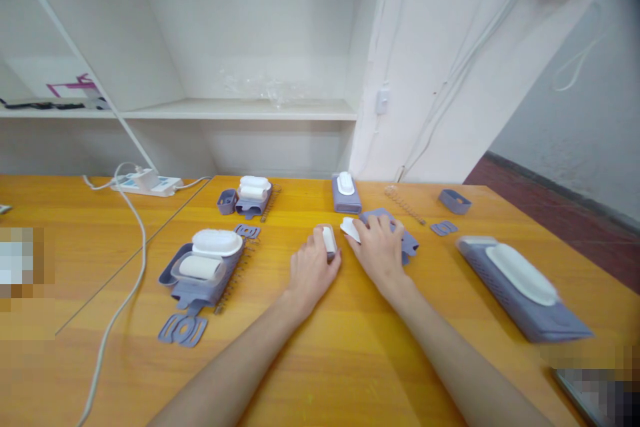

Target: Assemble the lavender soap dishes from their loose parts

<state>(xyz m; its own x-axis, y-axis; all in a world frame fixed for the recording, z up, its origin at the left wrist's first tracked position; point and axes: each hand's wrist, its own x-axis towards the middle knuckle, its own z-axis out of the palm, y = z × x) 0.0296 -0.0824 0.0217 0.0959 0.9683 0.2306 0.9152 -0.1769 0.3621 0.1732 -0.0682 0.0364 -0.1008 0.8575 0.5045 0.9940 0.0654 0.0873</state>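
My left hand (314, 268) is closed around a small clear box with a white roll (329, 240) inside, low over the table. Beside it, my right hand (380, 247) grips a white oval lid (351, 228) by its right end. Under and behind the right hand lies a purple-grey case (410, 243), partly hidden by the fingers. Just beyond the hands stands another purple-grey case (346, 203) with a white oval piece on top. A wire spiral (406, 205), a flat slotted purple-grey piece (444, 228) and a purple-grey ring-shaped part (455, 201) lie past the right hand.
To the left sit two groups of like parts: a near case (203, 293) with a white lid (217, 242), and a far case (250, 207). A large case (525, 300) lies at right. A power strip (145, 181) and white cable (143, 260) are on the left.
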